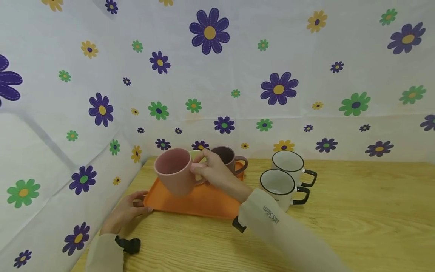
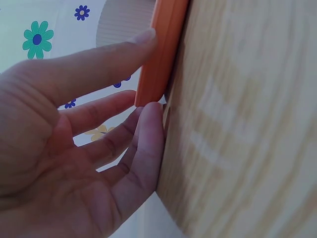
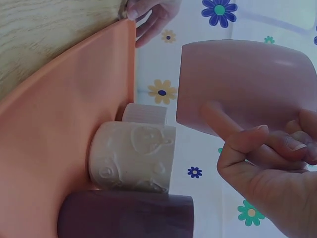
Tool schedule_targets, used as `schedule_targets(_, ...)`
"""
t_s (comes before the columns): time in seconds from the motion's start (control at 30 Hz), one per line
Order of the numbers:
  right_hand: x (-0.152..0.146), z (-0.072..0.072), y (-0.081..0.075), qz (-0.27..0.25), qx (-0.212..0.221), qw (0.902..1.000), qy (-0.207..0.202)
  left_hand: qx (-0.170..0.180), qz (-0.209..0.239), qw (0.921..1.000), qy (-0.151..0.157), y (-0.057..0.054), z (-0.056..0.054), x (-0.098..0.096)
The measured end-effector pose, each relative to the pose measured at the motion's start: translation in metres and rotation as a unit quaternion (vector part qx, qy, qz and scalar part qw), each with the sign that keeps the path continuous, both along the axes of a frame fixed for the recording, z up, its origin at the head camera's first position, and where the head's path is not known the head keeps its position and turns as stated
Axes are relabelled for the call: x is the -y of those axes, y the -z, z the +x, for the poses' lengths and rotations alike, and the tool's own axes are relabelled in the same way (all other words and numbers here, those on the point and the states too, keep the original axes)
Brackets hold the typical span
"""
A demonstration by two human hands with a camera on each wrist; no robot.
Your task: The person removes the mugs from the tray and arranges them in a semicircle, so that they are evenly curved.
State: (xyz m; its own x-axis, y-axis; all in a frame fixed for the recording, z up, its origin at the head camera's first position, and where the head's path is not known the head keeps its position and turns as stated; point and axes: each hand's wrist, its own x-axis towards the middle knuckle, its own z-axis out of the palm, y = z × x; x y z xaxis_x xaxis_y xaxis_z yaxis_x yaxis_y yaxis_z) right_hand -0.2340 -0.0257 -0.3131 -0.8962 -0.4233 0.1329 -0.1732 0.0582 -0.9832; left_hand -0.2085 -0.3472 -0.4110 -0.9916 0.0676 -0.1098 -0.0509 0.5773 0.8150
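Smooth pink mug [image 1: 175, 179] held up above the flat orange rectangular tray [image 1: 204, 204].
From my feed: right hand [image 1: 217, 172] pinches the mug at its handle; left hand [image 1: 125, 209] pinches the tray's near-left corner, thumb against fingers. On the tray I've got a dark brown mug [image 3: 126, 215], a cream embossed mug [image 3: 133, 156] and a small pale ribbed cup [image 3: 146, 114], in a row. Two white black-rimmed mugs [image 1: 278, 185] stand right of it on the wood-grain table [image 1: 357, 226].
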Motion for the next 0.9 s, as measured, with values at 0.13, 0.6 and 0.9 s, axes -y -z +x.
schedule_targets(0.13,-0.007,0.0,-0.001,-0.009,-0.002,1.0,0.0,0.001,-0.008,1.0,-0.003,-0.001,-0.001,-0.001)
schedule_targets(0.6,-0.03,0.001,-0.011,-0.025,-0.007,0.9992,0.029,0.004,-0.013,0.9999,-0.003,-0.002,-0.001,-0.004)
schedule_targets(0.9,-0.052,-0.002,-0.015,-0.033,0.002,0.9989,0.032,0.006,0.005,1.0,0.001,0.0,0.0,-0.002)
